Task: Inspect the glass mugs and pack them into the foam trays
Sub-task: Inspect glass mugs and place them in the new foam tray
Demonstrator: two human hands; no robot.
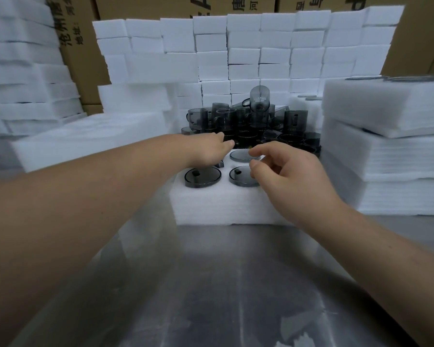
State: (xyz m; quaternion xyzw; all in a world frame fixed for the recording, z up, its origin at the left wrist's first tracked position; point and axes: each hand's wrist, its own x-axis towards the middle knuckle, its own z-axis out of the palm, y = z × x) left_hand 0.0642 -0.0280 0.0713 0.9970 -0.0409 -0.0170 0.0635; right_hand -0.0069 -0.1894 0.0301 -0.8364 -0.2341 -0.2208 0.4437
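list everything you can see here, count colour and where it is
tray: one, white foam, table centre
mugs in tray: three visible, smoky grey, sunk in slots
mug pile: many, smoky grey, behind tray
foam blocks: many, white, walled up at back
foam sheets: stacks, white, right and left
boxes: several, brown cardboard, behind foam
table: one, steel grey, foreground
left hand: over tray's far-left slot
right hand: loosely curled, empty, over tray's right side
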